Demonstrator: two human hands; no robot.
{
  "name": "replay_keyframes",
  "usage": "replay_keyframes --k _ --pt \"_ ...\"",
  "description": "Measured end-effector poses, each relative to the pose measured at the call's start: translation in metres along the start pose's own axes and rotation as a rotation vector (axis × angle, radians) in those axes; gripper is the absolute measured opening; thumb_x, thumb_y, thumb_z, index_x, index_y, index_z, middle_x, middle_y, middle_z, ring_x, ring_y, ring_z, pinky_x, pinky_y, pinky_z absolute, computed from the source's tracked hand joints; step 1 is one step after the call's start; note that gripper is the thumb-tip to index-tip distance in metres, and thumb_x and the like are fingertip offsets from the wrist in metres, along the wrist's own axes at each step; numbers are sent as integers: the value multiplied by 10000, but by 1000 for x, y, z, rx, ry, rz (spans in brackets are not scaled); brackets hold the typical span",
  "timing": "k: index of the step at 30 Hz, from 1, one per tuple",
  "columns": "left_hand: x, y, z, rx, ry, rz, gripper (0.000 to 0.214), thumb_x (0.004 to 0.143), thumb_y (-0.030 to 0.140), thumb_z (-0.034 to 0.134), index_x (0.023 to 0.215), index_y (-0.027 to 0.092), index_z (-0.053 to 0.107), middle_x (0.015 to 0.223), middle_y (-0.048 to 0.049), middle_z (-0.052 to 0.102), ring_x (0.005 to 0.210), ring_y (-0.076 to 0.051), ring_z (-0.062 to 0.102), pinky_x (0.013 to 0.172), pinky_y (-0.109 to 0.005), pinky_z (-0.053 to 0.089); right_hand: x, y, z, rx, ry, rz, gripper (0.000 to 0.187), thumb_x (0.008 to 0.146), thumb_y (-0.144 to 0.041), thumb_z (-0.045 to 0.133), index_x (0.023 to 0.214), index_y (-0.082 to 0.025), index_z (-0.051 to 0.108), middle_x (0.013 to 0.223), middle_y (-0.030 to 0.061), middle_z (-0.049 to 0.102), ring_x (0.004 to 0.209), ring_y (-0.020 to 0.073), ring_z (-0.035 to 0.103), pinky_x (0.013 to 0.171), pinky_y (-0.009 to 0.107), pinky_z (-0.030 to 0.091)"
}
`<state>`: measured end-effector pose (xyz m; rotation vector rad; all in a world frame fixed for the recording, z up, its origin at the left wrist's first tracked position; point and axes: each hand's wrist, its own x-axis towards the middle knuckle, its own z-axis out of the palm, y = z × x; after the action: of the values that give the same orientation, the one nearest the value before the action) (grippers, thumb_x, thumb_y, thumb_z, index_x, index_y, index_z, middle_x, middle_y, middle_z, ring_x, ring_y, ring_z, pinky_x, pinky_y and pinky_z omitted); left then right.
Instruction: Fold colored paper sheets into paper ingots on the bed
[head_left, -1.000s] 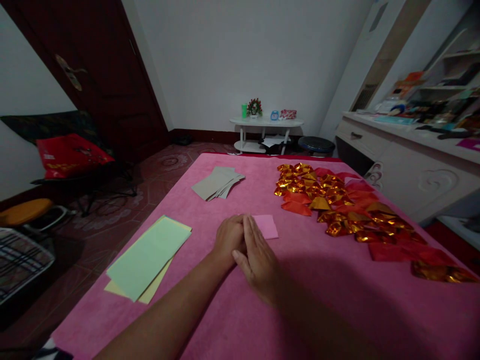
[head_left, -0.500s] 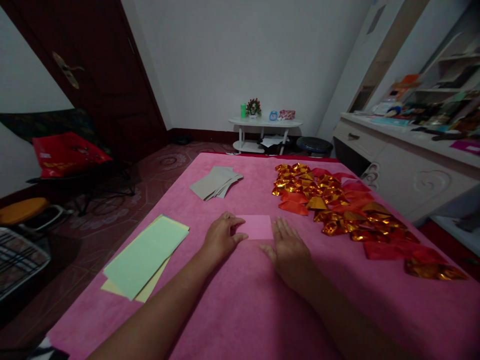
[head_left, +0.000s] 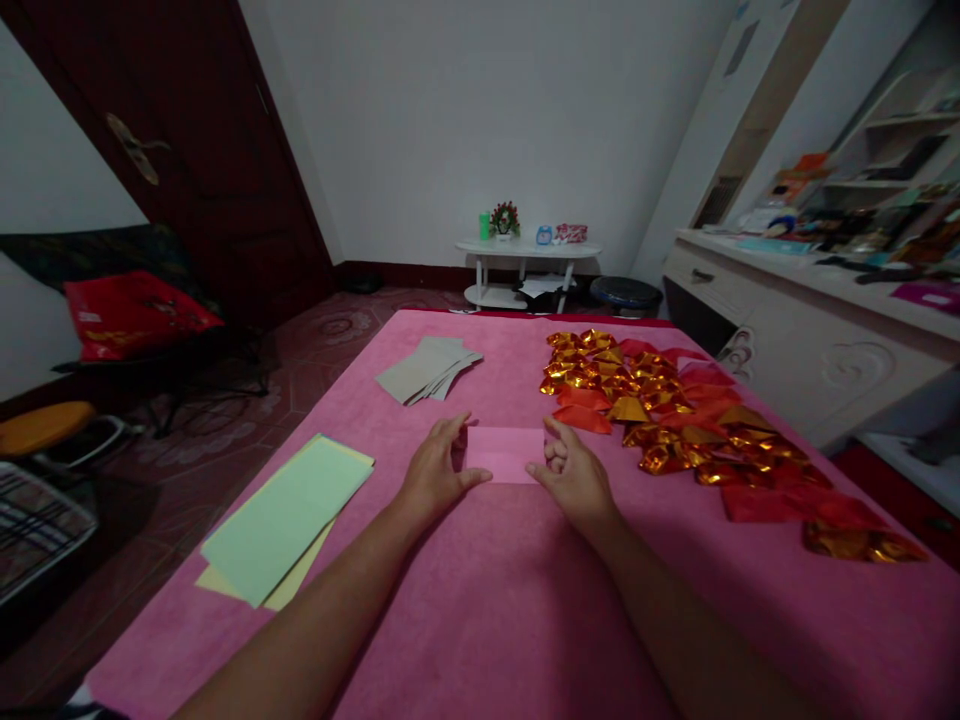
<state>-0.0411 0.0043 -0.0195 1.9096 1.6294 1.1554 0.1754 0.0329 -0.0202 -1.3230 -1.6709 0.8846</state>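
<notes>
A small rectangle of pink paper is between my hands at the middle of the pink-covered table. My left hand grips its left end, thumb on the near edge and fingers toward the far corner. At the right end, my right hand holds it the same way, with the thumb on the near corner and the fingers curled. To the left lies a stack of green and yellow paper sheets. Grey paper pieces are fanned out farther back.
Folded gold and red foil pieces lie in rows along the table's right side. Beyond the table stand a small white table and a round dark stool. A white cabinet is at the right, a chair with a red bag at the left.
My right hand has gone from lying flat with fingers stretched to gripping the pink paper's right end. My left fingers have shifted toward the paper's far left corner.
</notes>
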Motion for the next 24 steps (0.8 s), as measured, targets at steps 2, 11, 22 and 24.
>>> replay_keyframes --k 2,11,22,24 --pt "1 5 1 -121 29 -67 843 580 346 817 1328 208 454 1106 -92 599 897 -199 571 836 -381 475 -1 -3 -1 226 21 33 642 670 -285 701 1251 -166 457 658 -54 583 531 111 541 534 234 435" --pt "-3 43 11 -1078 7 -433 461 653 327 787 1019 87 641 862 -113 708 733 -164 663 736 -306 521 -15 -29 9 589 58 154 612 600 -332 776 1104 -153 477 614 -14 657 469 147 609 504 274 522" --pt "-5 44 12 -1016 -34 -452 375 551 271 837 843 86 693 729 -71 709 595 -127 626 594 -234 481 -26 -44 21 587 -58 237 467 572 -326 775 920 -159 510 634 23 694 470 167 653 477 260 545" --pt "-5 44 14 -980 -65 -429 363 519 251 851 794 71 696 718 -81 709 588 -132 623 596 -241 478 -26 -42 21 566 -74 229 422 582 -317 762 894 -155 528 620 19 689 460 163 646 475 261 543"
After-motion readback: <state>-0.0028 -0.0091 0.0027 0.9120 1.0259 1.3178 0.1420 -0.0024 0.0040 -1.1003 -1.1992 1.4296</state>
